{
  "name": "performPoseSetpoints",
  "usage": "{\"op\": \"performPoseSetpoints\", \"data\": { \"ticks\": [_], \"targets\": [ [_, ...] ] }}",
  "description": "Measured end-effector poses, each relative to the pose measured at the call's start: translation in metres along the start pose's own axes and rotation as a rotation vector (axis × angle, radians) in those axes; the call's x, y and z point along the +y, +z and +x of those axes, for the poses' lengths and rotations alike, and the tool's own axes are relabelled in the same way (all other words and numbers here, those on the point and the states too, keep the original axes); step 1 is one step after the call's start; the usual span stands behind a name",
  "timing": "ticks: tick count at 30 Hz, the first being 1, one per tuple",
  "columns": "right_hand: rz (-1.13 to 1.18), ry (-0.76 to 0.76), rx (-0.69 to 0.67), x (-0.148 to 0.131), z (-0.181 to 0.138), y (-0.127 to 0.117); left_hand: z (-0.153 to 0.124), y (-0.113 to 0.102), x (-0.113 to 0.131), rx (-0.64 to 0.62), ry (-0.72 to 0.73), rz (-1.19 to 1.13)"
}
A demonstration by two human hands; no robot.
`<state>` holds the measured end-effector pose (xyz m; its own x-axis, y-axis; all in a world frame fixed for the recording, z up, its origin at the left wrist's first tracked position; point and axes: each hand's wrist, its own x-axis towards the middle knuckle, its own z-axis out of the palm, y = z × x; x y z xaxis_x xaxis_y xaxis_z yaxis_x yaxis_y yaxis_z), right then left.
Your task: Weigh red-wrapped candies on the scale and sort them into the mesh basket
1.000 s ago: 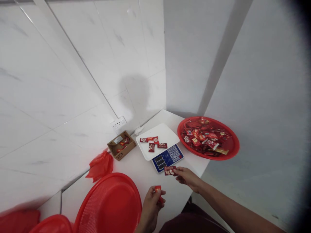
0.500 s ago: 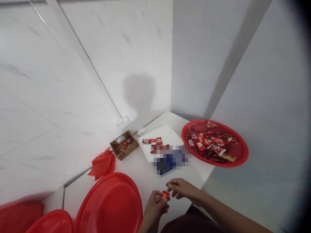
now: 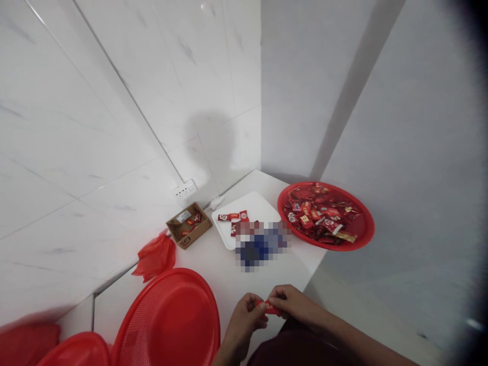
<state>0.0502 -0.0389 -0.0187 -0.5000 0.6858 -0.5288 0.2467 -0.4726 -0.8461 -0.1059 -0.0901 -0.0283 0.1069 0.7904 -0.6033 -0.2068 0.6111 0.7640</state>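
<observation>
Over the near edge of the white table, a small red wrapped candy is pinched between both hands. My left hand grips its left end, and my right hand closes on its right end. Gold print shows on the wrapper; the fingers cover parts of it. Beyond the hands, a white tray carries several red wrapped candies. To the right, a round red basin holds a heap of red and gold wrapped candies.
A small cardboard box with some wrapped pieces stands left of the tray. A large red plastic basket is at the lower left, near a red plastic bag. A pixelated blue item overlaps the tray's front. Walls meet behind the table.
My right hand has come in from apart and taken hold of the candy's right end. The candy, upright in my left hand before, now lies sideways between both hands. The view has shifted slightly.
</observation>
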Motion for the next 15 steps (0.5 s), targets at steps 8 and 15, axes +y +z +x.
{"op": "performPoseSetpoints", "data": {
  "ticks": [8, 15],
  "targets": [
    [-0.010, 0.011, -0.007, 0.0012, -0.0053, 0.0023, -0.0037, -0.0035, -0.0046, 0.045, 0.063, 0.072],
    [0.007, 0.017, -0.001, -0.0046, -0.0103, 0.0049, -0.0090, 0.0013, 0.0026, 0.093, 0.118, 0.097]
  ]
}}
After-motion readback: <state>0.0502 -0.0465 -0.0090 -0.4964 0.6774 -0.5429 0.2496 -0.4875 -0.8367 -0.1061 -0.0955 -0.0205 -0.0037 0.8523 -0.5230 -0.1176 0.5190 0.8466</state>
